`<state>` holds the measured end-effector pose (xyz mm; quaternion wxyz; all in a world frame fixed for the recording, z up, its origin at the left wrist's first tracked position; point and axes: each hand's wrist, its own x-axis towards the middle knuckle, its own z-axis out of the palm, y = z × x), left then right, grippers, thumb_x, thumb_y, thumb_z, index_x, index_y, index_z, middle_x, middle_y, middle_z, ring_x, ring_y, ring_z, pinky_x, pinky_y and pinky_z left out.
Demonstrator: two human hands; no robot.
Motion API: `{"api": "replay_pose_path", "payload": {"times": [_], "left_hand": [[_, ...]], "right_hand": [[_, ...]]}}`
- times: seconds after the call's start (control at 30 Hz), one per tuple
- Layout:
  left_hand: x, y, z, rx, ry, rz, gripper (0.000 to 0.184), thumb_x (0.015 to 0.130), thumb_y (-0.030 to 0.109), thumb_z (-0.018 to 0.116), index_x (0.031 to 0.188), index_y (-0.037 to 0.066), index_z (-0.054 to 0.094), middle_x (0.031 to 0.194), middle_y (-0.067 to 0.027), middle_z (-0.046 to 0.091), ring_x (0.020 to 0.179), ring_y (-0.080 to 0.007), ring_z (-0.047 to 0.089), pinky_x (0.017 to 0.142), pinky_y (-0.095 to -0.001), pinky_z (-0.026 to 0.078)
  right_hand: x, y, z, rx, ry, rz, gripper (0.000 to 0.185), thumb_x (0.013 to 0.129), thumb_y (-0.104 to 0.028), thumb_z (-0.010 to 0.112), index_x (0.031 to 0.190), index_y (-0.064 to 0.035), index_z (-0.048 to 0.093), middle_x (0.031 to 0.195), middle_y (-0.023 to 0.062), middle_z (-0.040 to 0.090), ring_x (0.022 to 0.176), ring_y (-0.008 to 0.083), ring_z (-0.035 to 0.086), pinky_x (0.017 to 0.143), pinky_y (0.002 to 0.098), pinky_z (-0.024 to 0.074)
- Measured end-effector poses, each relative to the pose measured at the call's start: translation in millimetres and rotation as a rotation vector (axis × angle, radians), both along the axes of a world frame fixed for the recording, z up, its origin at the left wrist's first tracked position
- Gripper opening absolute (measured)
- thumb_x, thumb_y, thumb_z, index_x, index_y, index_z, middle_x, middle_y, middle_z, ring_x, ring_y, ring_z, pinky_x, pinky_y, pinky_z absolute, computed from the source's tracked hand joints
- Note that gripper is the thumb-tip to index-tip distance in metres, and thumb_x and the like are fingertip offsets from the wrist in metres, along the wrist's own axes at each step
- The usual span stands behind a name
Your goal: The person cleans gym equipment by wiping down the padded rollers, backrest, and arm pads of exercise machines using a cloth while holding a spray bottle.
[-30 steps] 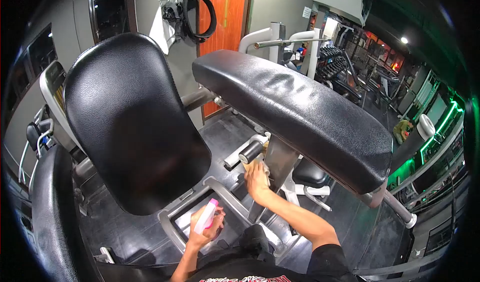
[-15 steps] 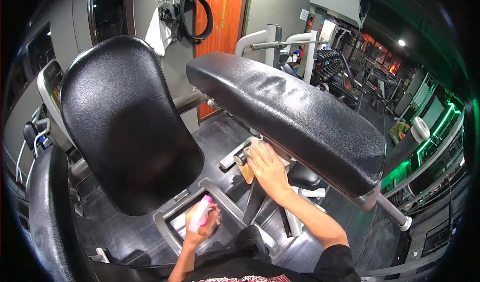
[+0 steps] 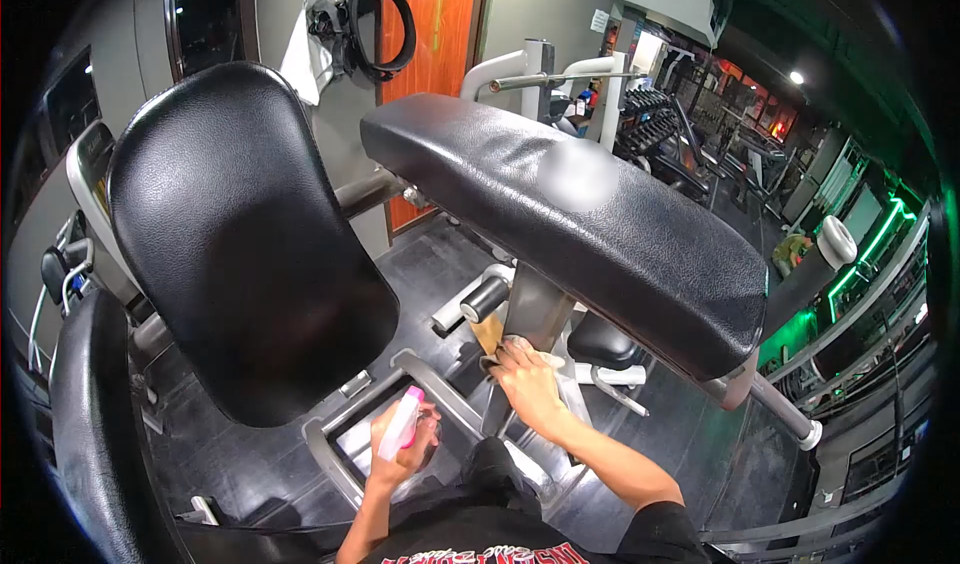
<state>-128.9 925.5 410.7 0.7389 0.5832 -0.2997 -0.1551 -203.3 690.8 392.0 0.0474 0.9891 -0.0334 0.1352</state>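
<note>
My left hand is closed around a small spray bottle with a pink top, held low in front of my body. My right hand presses a pale cloth against the grey metal post of a gym machine. Most of the cloth is hidden under the fingers. Above this hand extends a long black padded cushion. A black roller-like end piece sticks out left of the post, with a tan patch below it.
A large black seat pad fills the left side, with another black pad at the far left edge. A grey floor frame lies by my left hand. Dumbbell racks and a crouching person are farther back.
My right hand has moved down the post with the cloth, from just under the long cushion. The left hand keeps the spray bottle in nearly the same place. The view has shifted slightly.
</note>
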Motion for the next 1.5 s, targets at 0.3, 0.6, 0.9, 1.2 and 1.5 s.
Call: {"api": "replay_pose_path", "payload": {"times": [0.3,0.6,0.9,1.2,1.5], "left_hand": [[2,3,1,0.022,-0.050,0.032,0.017,0.084,0.001,0.063,0.099,-0.005,0.060,0.082,-0.0099,0.066,0.059,-0.0125,0.063,0.055,-0.0242,0.050],[-5,29,11,0.120,-0.181,0.210,0.016,0.083,0.004,0.064,0.097,-0.005,0.061,0.075,-0.0088,0.065,0.057,-0.0123,0.062,0.052,-0.0245,0.049],[-41,64,8,0.141,-0.326,0.573,0.008,0.083,-0.001,0.061,0.091,-0.005,0.060,0.074,-0.0086,0.064,0.056,-0.0146,0.062,0.054,-0.0263,0.050],[-117,82,18,0.063,-0.425,0.994,0.010,0.075,-0.003,0.058,0.085,-0.001,0.056,0.077,-0.0137,0.067,0.064,-0.0227,0.067,0.064,-0.0328,0.054],[-192,94,47,0.344,-0.664,1.187,0.017,0.076,0.014,0.071,0.077,0.004,0.057,0.080,-0.0094,0.071,0.075,-0.0236,0.069,0.080,-0.0401,0.050]], "right_hand": [[5,-19,94,-0.169,-0.390,0.139,0.032,0.079,-0.014,0.056,0.109,-0.0071,0.065,0.122,0.0126,0.060,0.121,0.0294,0.052,0.106,0.0402,0.0373],[-29,-17,-98,-0.110,0.067,0.111,0.024,0.078,-0.016,0.055,0.096,-0.0108,0.070,0.104,0.0102,0.066,0.111,0.0208,0.057,0.107,0.0383,0.0327],[9,25,-127,1.663,0.356,-0.030,0.034,0.093,-0.015,0.055,0.125,-0.0043,0.057,0.102,0.0055,0.067,0.089,0.0118,0.062,0.079,0.0277,0.0501],[48,48,-72,1.977,0.450,0.314,0.041,0.093,-0.012,0.045,0.131,0.0025,0.046,0.116,0.0128,0.062,0.102,0.0199,0.063,0.089,0.0310,0.0507],[31,94,-56,2.225,0.506,0.593,0.035,0.099,-0.012,0.042,0.131,-0.0004,0.046,0.120,0.0120,0.060,0.107,0.0221,0.062,0.094,0.0338,0.0490]]}}
